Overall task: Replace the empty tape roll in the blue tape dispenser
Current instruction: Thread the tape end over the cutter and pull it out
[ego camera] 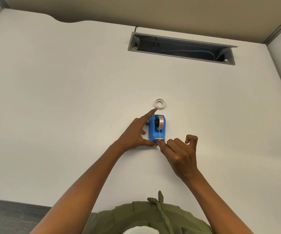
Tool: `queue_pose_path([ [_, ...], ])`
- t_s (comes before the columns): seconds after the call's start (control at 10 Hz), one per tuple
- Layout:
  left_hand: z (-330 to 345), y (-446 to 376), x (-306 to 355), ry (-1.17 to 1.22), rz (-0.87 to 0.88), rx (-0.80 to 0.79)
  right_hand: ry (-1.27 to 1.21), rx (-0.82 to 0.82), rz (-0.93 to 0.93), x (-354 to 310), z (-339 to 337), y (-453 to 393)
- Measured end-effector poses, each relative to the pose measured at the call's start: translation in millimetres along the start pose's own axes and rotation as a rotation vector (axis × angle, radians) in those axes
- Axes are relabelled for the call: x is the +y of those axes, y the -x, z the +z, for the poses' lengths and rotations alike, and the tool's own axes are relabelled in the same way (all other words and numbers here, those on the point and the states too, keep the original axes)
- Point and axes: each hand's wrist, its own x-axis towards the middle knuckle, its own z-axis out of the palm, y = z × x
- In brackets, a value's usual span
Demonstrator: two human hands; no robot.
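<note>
White and bare, the bench [69,98] carries a blue plastic tape dispenser [157,130] near its middle, just ahead of the person. A clear tape roll [161,124] already sits upright in the dispenser's cradle on a black hub, and a strip of tape runs from it down to the metal cutter blade [159,138] at the near end. Judging by that, the new roll is seated and the step in hand is threading the tape end onto the blade.

The left hand [136,132] steadies the dispenser from its left side, thumb at the near corner and fingers spread, the index finger pointing past the far end. The right hand [180,152] has thumb and index fingers pressed together at the blade, apparently pinching the tape end; the other fingers curl loosely.

The dispenser looks stiff and probably light enough to slide, so bracing its sides makes sense. The tape itself is thin, sticky and easily twisted; it is best held by its free end only.

Just beyond the dispenser lies a white empty tape core [159,104], flat on the bench. Farther back, a grey recessed cable tray [180,48] stands open with cables inside.
</note>
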Motion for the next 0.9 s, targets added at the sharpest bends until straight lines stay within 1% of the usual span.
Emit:
queue_pose_path([
  [0.3, -0.3, -0.2, 3.6, 0.003, -0.011, 0.014, 0.085, -0.067, -0.113, 6.8, -3.3, 7.1],
  [0.4, -0.7, 0.2, 4.6, 0.003, -0.011, 0.009, 0.123, -0.122, -0.135, 10.1, -1.0, 15.4],
  [0.6, -0.1, 2.2, 6.3, 0.003, 0.004, 0.013, 0.141, -0.099, -0.152, 13.8, 1.5, 19.1],
  [0.7, -0.6, 2.1, 7.5, 0.008, 0.001, 0.005, 0.123, -0.124, -0.170, 16.1, 2.2, 21.2],
  [0.8, -1.8, 3.5, 9.6, 0.016, -0.007, -0.003, 0.078, -0.179, -0.155, 15.9, 3.0, 26.3],
  [0.9, -9.9, 4.1, 14.1, 0.043, -0.046, -0.055, -0.032, -0.209, -0.025, 23.5, -0.1, 35.7],
])
